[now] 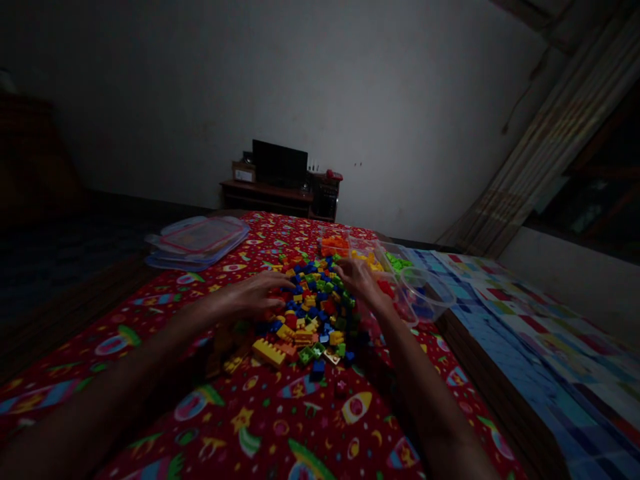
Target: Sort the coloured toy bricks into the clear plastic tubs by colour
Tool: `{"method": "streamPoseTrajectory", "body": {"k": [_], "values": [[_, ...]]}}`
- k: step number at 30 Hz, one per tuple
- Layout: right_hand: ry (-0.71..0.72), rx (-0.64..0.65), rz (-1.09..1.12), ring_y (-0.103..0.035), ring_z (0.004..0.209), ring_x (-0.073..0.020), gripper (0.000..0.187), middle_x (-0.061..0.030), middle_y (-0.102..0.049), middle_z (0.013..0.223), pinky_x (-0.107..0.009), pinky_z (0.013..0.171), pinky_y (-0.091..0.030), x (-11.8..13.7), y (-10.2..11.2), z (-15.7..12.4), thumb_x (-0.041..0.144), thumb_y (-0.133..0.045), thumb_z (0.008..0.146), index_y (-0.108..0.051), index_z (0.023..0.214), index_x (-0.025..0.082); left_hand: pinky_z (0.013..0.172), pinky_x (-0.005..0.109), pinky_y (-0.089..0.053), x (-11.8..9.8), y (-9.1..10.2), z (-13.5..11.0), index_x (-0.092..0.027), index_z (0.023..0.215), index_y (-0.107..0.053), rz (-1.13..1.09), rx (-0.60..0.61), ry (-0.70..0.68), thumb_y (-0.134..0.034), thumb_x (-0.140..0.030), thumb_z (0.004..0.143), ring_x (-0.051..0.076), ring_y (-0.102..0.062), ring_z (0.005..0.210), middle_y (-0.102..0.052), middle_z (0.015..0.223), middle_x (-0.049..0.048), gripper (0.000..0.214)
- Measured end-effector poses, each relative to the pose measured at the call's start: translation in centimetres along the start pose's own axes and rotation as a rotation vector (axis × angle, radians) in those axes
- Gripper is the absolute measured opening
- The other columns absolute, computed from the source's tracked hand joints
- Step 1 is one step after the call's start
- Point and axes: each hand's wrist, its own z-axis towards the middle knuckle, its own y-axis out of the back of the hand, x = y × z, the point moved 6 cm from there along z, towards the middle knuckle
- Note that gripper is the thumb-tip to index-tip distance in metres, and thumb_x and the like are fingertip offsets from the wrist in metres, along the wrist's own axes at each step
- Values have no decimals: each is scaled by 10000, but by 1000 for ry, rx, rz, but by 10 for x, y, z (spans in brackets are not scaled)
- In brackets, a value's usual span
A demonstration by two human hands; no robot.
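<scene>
A pile of small plastic building bricks (313, 310) in red, blue, yellow, green and orange lies on a red patterned cloth (280, 427). My left hand (247, 297) rests palm down on the pile's left edge, fingers stretched toward the bricks. My right hand (361, 281) lies on the pile's right edge with fingers extended over the bricks; I cannot see a brick held in either hand. Clear plastic containers (400, 277) beside my right hand hold sorted bricks: orange, yellow, green, red, blue.
A stack of clear lids (197, 240) lies at the cloth's far left. A blue patchwork cover (540, 347) lies to the right. Beyond, a low wooden stand (273, 195) with a dark screen (279, 163) stands against the wall. The room is dim.
</scene>
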Motion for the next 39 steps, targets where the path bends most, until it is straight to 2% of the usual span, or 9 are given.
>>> {"method": "streamPoseTrajectory", "body": {"k": [5, 11, 15, 20, 24, 31, 35, 37, 39], "values": [[212, 121, -29, -553, 660, -136, 166, -53, -653, 742, -232, 600, -340, 51, -13, -18, 150, -528, 861, -685, 914, 156, 959, 342, -444, 30, 17, -15, -246, 1184, -650, 55, 77, 148, -684, -426, 668, 303, -563, 1177, -624, 1282, 98, 548], [385, 181, -52, -540, 716, -133, 149, -54, -641, 826, -230, 636, -335, 77, -37, -35, 176, -503, 898, -648, 931, 168, 853, 292, -484, 16, -3, -15, -235, 1139, -670, 82, 194, 165, -717, -390, 613, 273, -635, 1027, -677, 1148, 89, 550], [462, 203, -130, -485, 674, -126, 167, -33, -615, 779, -241, 627, -317, 78, -54, -39, 152, -463, 906, -627, 881, 164, 854, 283, -475, 13, -7, -5, -247, 1057, -700, 134, 95, 121, -697, -391, 628, 256, -638, 988, -694, 1064, 72, 453], [474, 171, -128, -464, 663, -127, 160, -31, -595, 777, -246, 618, -305, 76, -54, -38, 141, -456, 902, -615, 894, 159, 836, 310, -491, 26, 4, 4, -239, 784, -732, 9, -58, 158, -670, -464, 631, 267, -656, 921, -727, 920, 55, 278], [452, 144, -113, -499, 696, -139, 177, -42, -604, 797, -247, 632, -323, 72, -54, -37, 144, -456, 897, -624, 945, 164, 819, 378, -524, 30, 13, 5, -204, 600, -694, -183, -225, 271, -736, -575, 471, 330, -655, 957, -695, 1123, 112, 395], [426, 88, -28, -556, 839, -168, 227, -79, -638, 938, -255, 723, -367, 71, -47, -40, 141, -479, 884, -608, 1070, 166, 601, 347, -576, 14, 8, 0, -169, 572, -695, -665, -216, 362, -774, -580, 362, 287, -696, 835, -594, 1309, 142, 468], [375, 118, -79, -559, 819, -163, 208, -86, -648, 930, -246, 694, -354, 76, -40, -39, 156, -472, 891, -621, 1036, 157, 567, 271, -532, 19, 12, 0, -203, 604, -733, -493, -176, 348, -715, -484, 479, 255, -688, 762, -754, 893, 70, 308], [350, 173, -138, -547, 729, -149, 195, -71, -655, 865, -247, 626, -319, 75, -42, -36, 181, -451, 906, -635, 968, 162, 518, 236, -480, 28, 13, -1, -216, 646, -753, -324, -155, 372, -645, -420, 545, 226, -667, 662, -728, 666, 26, 251], [354, 194, -177, -539, 694, -139, 205, -64, -660, 856, -253, 594, -286, 73, -46, -33, 206, -435, 920, -634, 948, 164, 491, 221, -434, 34, 13, -2, -221, 691, -765, -194, -97, 364, -580, -379, 588, 205, -644, 601, -705, 605, 6, 265]]}}
